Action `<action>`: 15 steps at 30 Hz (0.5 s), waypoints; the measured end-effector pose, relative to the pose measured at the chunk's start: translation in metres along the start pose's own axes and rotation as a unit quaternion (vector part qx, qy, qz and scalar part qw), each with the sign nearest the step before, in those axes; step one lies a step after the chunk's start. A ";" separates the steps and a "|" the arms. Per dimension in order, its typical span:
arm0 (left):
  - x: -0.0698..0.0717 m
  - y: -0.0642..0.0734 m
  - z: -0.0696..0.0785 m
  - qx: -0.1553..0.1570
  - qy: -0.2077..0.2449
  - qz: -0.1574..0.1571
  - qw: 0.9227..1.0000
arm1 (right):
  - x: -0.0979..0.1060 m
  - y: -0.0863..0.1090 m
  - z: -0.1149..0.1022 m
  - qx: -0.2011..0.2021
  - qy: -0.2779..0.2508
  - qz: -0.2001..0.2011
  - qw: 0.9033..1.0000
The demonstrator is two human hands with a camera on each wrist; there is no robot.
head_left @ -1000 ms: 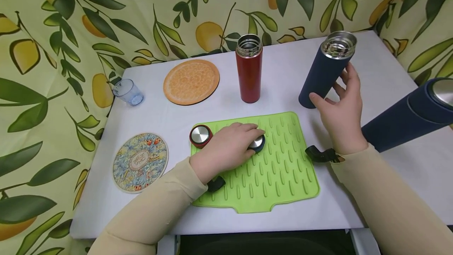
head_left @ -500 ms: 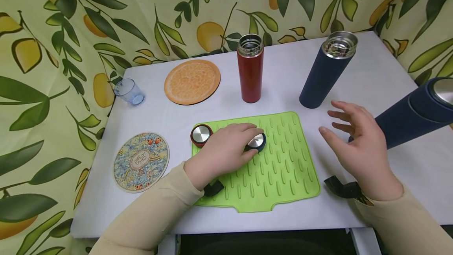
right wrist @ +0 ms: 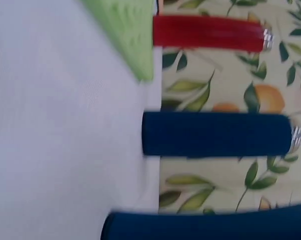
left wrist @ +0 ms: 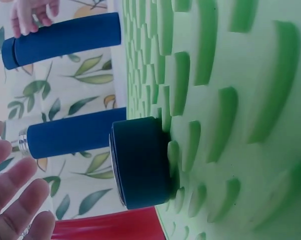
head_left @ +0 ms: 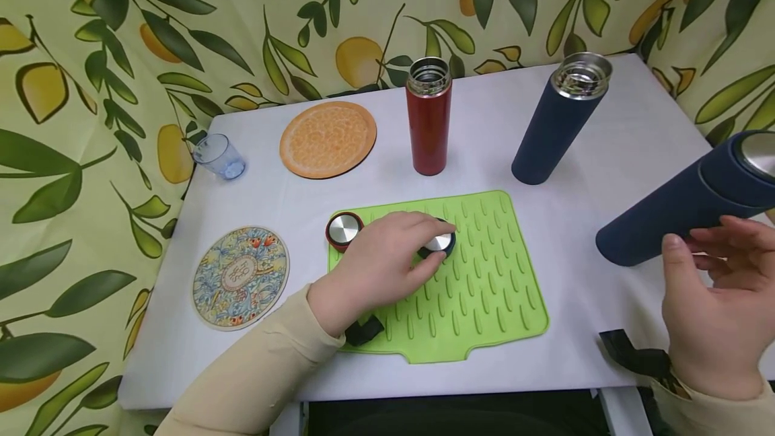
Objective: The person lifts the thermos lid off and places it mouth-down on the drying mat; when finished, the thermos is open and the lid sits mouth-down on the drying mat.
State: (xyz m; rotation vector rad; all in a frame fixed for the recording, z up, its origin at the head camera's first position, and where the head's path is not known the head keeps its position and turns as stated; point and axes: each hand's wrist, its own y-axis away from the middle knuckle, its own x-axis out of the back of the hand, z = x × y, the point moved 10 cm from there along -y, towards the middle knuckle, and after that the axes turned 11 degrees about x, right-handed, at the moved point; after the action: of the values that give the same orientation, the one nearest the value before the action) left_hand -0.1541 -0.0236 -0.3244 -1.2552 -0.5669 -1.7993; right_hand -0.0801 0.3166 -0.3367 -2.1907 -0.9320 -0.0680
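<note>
My left hand (head_left: 387, 258) hovers over a blue bottle lid (head_left: 440, 243) with a steel top, which lies on the green ridged mat (head_left: 484, 288). In the left wrist view its fingers (left wrist: 20, 192) are relaxed and a gap shows between them and the lid (left wrist: 140, 162). At the right, my right hand (head_left: 717, 301) is beside a capped blue thermos (head_left: 666, 210), its fingers spread and overlapping the thermos's near side. An uncapped blue thermos (head_left: 554, 130) stands upright farther back, its steel mouth showing. A red-rimmed lid (head_left: 344, 230) sits at the mat's left corner.
An uncapped red thermos (head_left: 428, 130) stands behind the mat. At the back left are an orange-slice round mat (head_left: 328, 140) and a small blue glass (head_left: 220, 157). A patterned round coaster (head_left: 241, 278) lies at the left. Leaf-printed cloth (head_left: 363, 5) hangs behind the white table (head_left: 581, 362).
My right hand has let go of the uncapped blue thermos and moved right and nearer to the capped one. My left hand has stayed over the blue lid, fingers lifting slightly.
</note>
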 end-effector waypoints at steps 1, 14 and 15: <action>0.000 0.000 0.000 0.000 0.002 0.000 1.000 | 0.002 -0.001 0.004 -0.005 0.009 0.003 1.000; -0.004 -0.004 -0.010 0.022 0.015 -0.021 0.999 | -0.015 -0.013 0.036 -0.108 0.068 -0.037 0.991; -0.004 -0.005 -0.010 0.019 0.015 -0.021 0.999 | -0.018 -0.014 0.034 -0.100 0.053 -0.035 0.993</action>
State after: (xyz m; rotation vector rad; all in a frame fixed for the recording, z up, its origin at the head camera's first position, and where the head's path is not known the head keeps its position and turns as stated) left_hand -0.1627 -0.0272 -0.3314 -1.1960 -0.6115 -1.8299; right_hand -0.1100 0.3349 -0.3587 -2.3113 -0.9784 -0.3205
